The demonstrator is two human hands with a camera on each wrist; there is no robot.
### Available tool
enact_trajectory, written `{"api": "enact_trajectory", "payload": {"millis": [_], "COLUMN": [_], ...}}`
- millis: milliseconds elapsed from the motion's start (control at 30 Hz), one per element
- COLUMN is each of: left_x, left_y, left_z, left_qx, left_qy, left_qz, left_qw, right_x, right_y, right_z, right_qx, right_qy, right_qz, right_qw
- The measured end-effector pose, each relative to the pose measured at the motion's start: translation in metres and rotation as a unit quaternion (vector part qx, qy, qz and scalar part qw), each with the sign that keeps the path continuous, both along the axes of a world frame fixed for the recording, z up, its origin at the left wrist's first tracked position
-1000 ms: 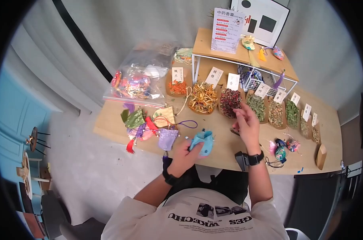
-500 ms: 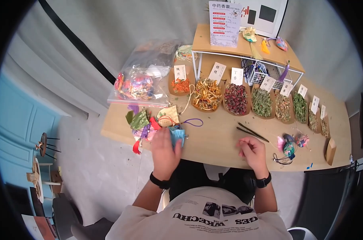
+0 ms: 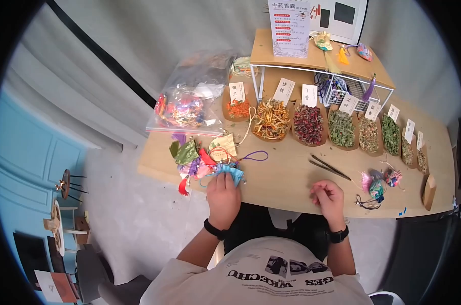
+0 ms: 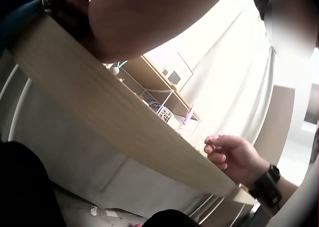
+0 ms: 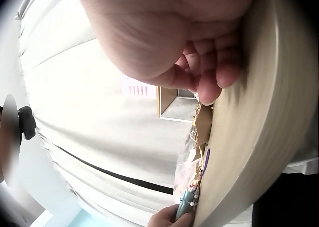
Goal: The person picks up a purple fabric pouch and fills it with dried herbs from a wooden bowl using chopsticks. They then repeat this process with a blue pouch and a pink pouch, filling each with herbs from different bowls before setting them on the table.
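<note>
Near the table's left front, a light blue pouch (image 3: 235, 173) lies beside a pile of small coloured pouches (image 3: 194, 160). My left hand (image 3: 223, 201) has its fingertips on the blue pouch. In the right wrist view, the left hand (image 5: 167, 217) grips that pouch (image 5: 185, 205) between thumb and fingers. Low over the front edge, my right hand (image 3: 330, 201) holds nothing, its fingers loosely curled. The left wrist view also shows this right hand (image 4: 238, 157) with bent fingers. A pair of dark tweezers (image 3: 330, 166) lies beyond it.
Paper trays of dried herbs, one with yellow strips (image 3: 272, 120) and one with dark red buds (image 3: 308, 125), line the back below a wooden shelf (image 3: 311, 60). A clear bag (image 3: 189, 109) lies back left; small sachets (image 3: 376, 189) and a cord sit at right.
My left hand has carried the blue pouch left to the pile; its flat fingers have since bent onto it. The right hand has come back from the dark red buds to the front edge.
</note>
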State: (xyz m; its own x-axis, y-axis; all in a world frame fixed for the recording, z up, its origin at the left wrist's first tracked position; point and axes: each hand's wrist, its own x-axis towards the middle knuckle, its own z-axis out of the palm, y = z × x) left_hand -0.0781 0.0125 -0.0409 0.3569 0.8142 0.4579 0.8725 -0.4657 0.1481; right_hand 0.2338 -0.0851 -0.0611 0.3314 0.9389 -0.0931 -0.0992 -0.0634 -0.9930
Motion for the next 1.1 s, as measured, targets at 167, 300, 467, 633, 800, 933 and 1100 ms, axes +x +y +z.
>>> {"api": "enact_trajectory", "payload": {"millis": [167, 300, 467, 633, 800, 933, 1100], "left_x": [-0.012, -0.031, -0.046, -0.051, -0.055, -0.040, 0.019], "left_y": [0.016, 0.024, 0.043, 0.077, 0.079, 0.069, 0.022], "left_z": [0.003, 0.050, 0.097, 0.078, 0.016, 0.020, 0.026], "left_qx": [0.045, -0.041, 0.059, 0.073, -0.063, -0.012, -0.031], "left_qy": [0.028, -0.125, -0.199, -0.038, 0.116, 0.086, -0.131], "left_qz": [-0.041, 0.013, 0.034, -0.087, -0.074, -0.063, -0.221], "left_qw": [0.998, 0.991, 0.978, 0.993, 0.989, 0.994, 0.966], "right_x": [-0.002, 0.001, 0.001, -0.001, 0.001, 0.007, -0.005], "right_y": [0.003, 0.000, 0.000, 0.000, -0.003, 0.000, 0.017], "right_z": [0.003, 0.001, -0.001, 0.002, -0.001, 0.000, 0.008], "right_qx": [0.003, 0.005, 0.012, 0.016, 0.009, -0.009, -0.064], "right_qy": [-0.004, 0.006, 0.019, 0.017, 0.033, 0.084, 0.010], "right_qz": [0.000, -0.004, -0.001, -0.002, -0.018, 0.004, -0.019], "right_qw": [1.000, 1.000, 1.000, 1.000, 0.999, 0.996, 0.998]}}
